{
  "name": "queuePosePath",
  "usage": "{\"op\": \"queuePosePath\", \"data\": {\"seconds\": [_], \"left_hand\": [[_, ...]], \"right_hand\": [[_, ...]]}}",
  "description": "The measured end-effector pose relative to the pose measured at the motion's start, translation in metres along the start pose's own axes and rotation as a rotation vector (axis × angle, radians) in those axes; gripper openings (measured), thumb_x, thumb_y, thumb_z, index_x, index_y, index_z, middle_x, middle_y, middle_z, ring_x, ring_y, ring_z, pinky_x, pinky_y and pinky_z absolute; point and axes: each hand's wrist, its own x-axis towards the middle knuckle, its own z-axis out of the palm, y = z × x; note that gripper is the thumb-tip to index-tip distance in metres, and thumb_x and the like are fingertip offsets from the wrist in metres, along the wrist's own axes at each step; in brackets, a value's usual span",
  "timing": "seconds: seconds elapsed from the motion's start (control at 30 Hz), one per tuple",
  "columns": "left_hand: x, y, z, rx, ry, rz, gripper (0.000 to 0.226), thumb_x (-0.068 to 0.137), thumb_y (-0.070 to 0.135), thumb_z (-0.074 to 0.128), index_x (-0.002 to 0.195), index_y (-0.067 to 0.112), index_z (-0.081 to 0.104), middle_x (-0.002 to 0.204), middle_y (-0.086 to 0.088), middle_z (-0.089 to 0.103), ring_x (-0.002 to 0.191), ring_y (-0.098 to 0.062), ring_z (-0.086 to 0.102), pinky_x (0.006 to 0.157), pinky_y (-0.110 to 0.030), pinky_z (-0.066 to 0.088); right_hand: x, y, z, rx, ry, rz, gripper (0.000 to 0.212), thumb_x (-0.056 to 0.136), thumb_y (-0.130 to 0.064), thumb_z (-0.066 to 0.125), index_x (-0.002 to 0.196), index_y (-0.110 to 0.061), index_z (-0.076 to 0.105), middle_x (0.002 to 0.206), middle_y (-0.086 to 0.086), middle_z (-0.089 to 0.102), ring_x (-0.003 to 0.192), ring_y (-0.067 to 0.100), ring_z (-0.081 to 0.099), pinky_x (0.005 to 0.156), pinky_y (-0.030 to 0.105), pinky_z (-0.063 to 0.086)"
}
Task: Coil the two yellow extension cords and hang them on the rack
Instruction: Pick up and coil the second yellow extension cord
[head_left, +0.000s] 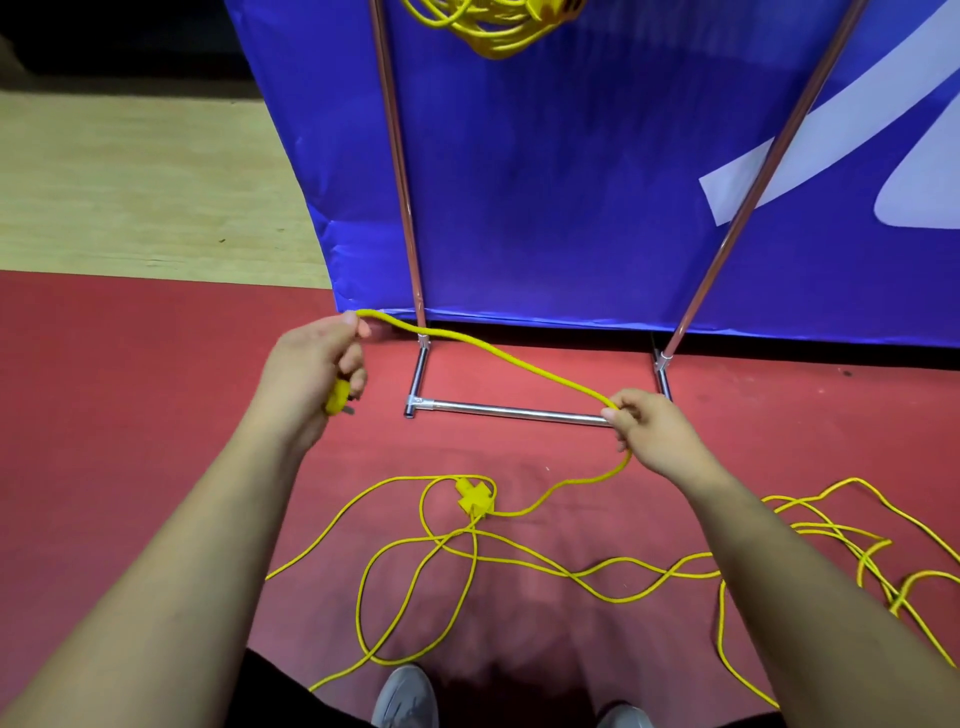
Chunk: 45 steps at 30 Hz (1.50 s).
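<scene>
A red carpet (156, 415) covered the floor under the person, with pale wood boards (130, 182) beyond it, past the left hand. A blue banner (571, 182) stood behind everything. In front of it rose the chrome rack (519, 413); its two posts climbed above both hands, and its low base bar ran between them, just beyond the fingers.

The left hand (311, 374) was closed in a fist round the cord (493, 353) near its end. The plug (336, 397) stuck out below the fist, metal prongs showing. The cord came out at the top of that fist by the thumb and sloped across to the right hand (654, 431), which pinched it between thumb and curled fingers. This span hung in the air, slightly slack, in front of the base bar.

Below the right hand the cord dropped to the carpet and ran back toward a yellow socket (475, 499) lying between and nearer than the two hands. Loose loops crossed one another around the socket, spread under both forearms and piled up outside the right forearm. Whether all of that tangle was one cord could not be told.

High above the hands, at the top edge, a coil (493, 31) of yellow cord hung between the posts. Nearest the person, below both forearms, were the toes of two grey shoes (405, 696).
</scene>
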Motion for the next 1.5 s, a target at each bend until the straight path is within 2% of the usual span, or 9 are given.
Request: {"op": "queuePosePath", "data": {"seconds": [0.17,0.4,0.6,0.7,0.9,1.07,1.17,1.33,1.5], "left_hand": [[-0.012,-0.009,0.021,0.335,-0.121,0.059,0.024,0.099,0.024,0.046,0.092,0.008,0.061,0.05,0.0,0.057,0.036,-0.012,0.048,0.036,-0.016,0.031],[-0.028,-0.019,0.04,0.765,-0.419,0.132,0.024,0.097,0.017,0.05,0.083,0.012,0.068,0.072,-0.002,0.072,0.05,-0.016,0.056,0.042,-0.016,0.037],[-0.037,-0.008,0.049,0.557,-0.635,0.09,0.047,0.087,0.053,0.046,0.083,0.012,0.071,0.044,0.001,0.051,0.039,-0.013,0.037,0.039,-0.019,0.029],[-0.038,-0.005,0.047,0.415,-0.63,0.058,0.039,0.084,0.051,0.055,0.071,0.015,0.064,0.041,0.004,0.034,0.035,-0.016,0.031,0.039,-0.02,0.028],[-0.038,-0.008,0.052,0.114,-0.53,-0.038,0.033,0.092,0.035,0.053,0.073,0.01,0.06,0.041,0.001,0.034,0.034,-0.016,0.028,0.039,-0.021,0.029],[-0.04,-0.005,0.046,0.517,-0.623,-0.036,0.022,0.093,0.023,0.057,0.085,0.006,0.068,0.056,-0.004,0.059,0.038,-0.014,0.038,0.036,-0.018,0.025],[-0.045,-0.008,0.045,0.693,-0.7,0.01,0.022,0.088,0.037,0.063,0.086,0.016,0.071,0.061,0.001,0.066,0.052,-0.017,0.043,0.042,-0.02,0.029],[-0.043,-0.005,0.044,0.526,-0.542,0.062,0.029,0.09,0.038,0.061,0.079,0.011,0.067,0.047,0.005,0.036,0.042,-0.011,0.028,0.039,-0.019,0.023],[-0.039,-0.01,0.043,0.435,-0.378,0.043,0.031,0.094,0.031,0.056,0.078,0.006,0.065,0.047,0.001,0.034,0.039,-0.015,0.027,0.036,-0.016,0.024]], "right_hand": [[-0.004,-0.026,0.021,-0.076,0.002,-0.072,0.008,0.091,-0.011,0.06,0.089,-0.019,0.063,0.055,-0.004,0.045,0.05,0.012,0.038,0.05,0.025,0.031],[-0.038,-0.094,0.014,-0.056,-0.705,-0.195,0.011,0.087,-0.008,0.067,0.094,-0.009,0.074,0.048,-0.013,0.047,0.046,0.003,0.038,0.05,0.019,0.034],[-0.036,-0.114,0.016,0.516,-0.32,-0.174,0.009,0.09,-0.008,0.063,0.089,-0.004,0.07,0.05,-0.005,0.038,0.047,0.01,0.03,0.045,0.022,0.026],[-0.033,-0.11,0.016,0.511,-0.134,-0.229,0.01,0.089,-0.017,0.067,0.099,-0.015,0.068,0.063,-0.001,0.048,0.05,0.013,0.034,0.047,0.024,0.031],[-0.04,-0.098,0.021,0.718,-0.603,-0.11,0.041,0.099,-0.039,0.043,0.122,-0.011,0.062,0.098,0.026,0.066,0.053,0.018,0.033,0.052,0.032,0.023],[-0.038,-0.095,0.007,0.214,-0.432,-0.356,0.03,0.098,-0.023,0.054,0.07,-0.02,0.065,0.057,-0.006,0.051,0.049,0.006,0.032,0.049,0.02,0.026],[-0.043,-0.098,0.008,0.029,-0.461,-0.415,0.021,0.095,-0.022,0.059,0.078,-0.023,0.072,0.065,-0.004,0.06,0.057,0.002,0.044,0.055,0.023,0.037],[-0.042,-0.1,0.018,0.193,-0.309,-0.411,0.021,0.091,-0.015,0.065,0.11,-0.019,0.072,0.085,-0.005,0.059,0.066,-0.001,0.053,0.067,0.013,0.04],[-0.022,-0.067,0.01,0.175,-0.319,-0.219,0.009,0.086,-0.015,0.07,0.078,-0.013,0.065,0.07,0.011,0.063,0.061,0.013,0.056,0.066,0.039,0.049]]}}
